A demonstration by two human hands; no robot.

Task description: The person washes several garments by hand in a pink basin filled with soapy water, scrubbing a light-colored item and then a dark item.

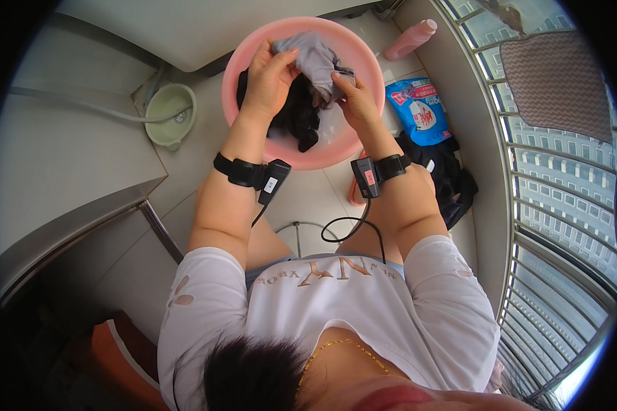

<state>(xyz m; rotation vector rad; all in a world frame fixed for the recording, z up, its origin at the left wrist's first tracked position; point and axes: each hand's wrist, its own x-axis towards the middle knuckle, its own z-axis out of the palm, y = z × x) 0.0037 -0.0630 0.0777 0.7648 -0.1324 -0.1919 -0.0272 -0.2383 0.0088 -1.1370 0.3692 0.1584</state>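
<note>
A grey cloth garment (316, 61) is stretched between my two hands above a round pink plastic basin (231, 77). My left hand (273, 77) grips its left edge between thumb and fingers. Its lower right part is pinched in my right hand (355, 95). Under the garment, black wet-looking clothing (295, 115) lies in the left half of the basin, with cloudy water beside it. Each forearm wears a black strap with a small device on it.
A green plastic basin (154, 123) with a grey hose (118, 113) over it stands left. Right are a pink bottle (410, 40), a blue detergent bag (419, 110) and black clothing (450, 174) on the floor, beside a wall and barred window. A white appliance or cabinet edges the top.
</note>
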